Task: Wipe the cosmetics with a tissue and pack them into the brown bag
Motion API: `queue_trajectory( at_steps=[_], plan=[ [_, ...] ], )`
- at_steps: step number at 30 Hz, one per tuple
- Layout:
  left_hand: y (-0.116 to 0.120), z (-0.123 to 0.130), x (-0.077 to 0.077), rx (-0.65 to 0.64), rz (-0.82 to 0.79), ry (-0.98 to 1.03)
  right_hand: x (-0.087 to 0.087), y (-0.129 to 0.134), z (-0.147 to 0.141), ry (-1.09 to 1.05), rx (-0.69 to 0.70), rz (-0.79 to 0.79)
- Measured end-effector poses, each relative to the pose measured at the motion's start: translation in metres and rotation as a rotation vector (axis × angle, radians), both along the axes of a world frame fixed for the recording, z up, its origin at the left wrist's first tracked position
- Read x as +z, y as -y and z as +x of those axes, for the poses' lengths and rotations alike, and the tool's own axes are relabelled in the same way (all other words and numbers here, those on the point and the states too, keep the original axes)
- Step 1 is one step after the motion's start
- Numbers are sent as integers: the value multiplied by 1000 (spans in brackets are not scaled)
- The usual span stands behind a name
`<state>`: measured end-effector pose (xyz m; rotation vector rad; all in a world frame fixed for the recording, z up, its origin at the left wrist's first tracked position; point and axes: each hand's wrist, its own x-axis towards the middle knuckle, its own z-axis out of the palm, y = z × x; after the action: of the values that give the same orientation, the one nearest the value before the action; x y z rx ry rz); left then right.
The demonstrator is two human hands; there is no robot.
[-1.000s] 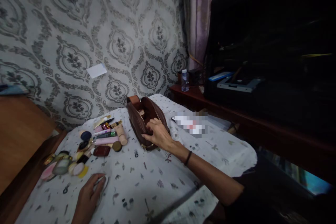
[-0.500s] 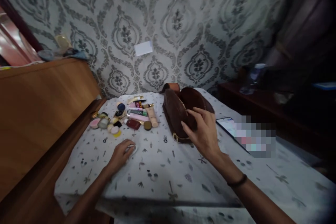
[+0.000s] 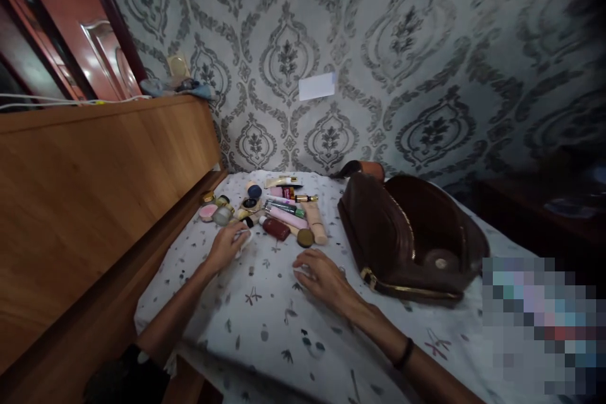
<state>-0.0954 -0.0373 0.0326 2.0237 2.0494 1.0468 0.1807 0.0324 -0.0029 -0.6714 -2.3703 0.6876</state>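
Cloth (image 3: 265, 322) below patterned wallpaper (image 3: 326, 31)

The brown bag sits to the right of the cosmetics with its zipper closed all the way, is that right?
Not quite: the brown bag is gaping open, its zipper undone, as the head view shows. It does sit to the right of the cosmetics.

Bag (image 3: 376, 230): right of centre in my frame, on the tablecloth (image 3: 265, 328).
Cosmetics (image 3: 286, 217): left of centre, on that tablecloth, left of the bag.
Jar (image 3: 305, 238): at their near right edge.
Panel (image 3: 104, 170): along my frame's left side.
Card (image 3: 317, 87): upper middle, on the wall (image 3: 350, 19) behind everything on the tablecloth.
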Motion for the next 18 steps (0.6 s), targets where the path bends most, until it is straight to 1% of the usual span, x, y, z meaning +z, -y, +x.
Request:
queue_trajectory(
  at_steps=[2,4,6,8,10,13,15,18],
  plan=[
    [-11,-20,6,71,25,-14,-5,0,-15,-15,1,-81],
    [-27,-38,13,138,45,-35,-10,1,-26,-67,-27,-142],
    [-47,-53,19,189,52,-61,-14,3,-32,-116,-44,-156],
    [-70,-61,25,224,44,-89,-16,6,-34,-143,-38,-139],
    [-91,-64,26,253,22,-121,-17,7,-33,-152,-18,-134],
    [-115,-59,20,304,-39,-176,-16,7,-31,-157,-11,-150],
    [-126,-51,12,332,-93,-214,-17,7,-31,-156,-7,-149],
    [-133,-40,0,368,-187,-267,-20,5,-31,-158,9,-135]
  ],
)
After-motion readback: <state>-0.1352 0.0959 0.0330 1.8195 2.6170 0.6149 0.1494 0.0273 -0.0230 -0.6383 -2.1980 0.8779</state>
